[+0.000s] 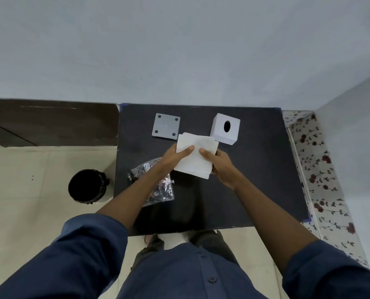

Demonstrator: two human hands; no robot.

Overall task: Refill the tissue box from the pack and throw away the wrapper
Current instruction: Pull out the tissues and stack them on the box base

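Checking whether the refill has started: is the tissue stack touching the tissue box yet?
Cannot tell. In the head view the tissue stack, held by both hands, has its far corner overlapping the tissue box; no gap or contact shows plainly.

Bare dark mat (pixel 255 180) lies open right of the tissue box (pixel 225 131); wrapper (pixel 158 186) clutters the left.

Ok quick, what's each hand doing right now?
Left hand: grip closed on the tissues, thumb on top.
Right hand: grip closed on the same tissues, thumb on top.
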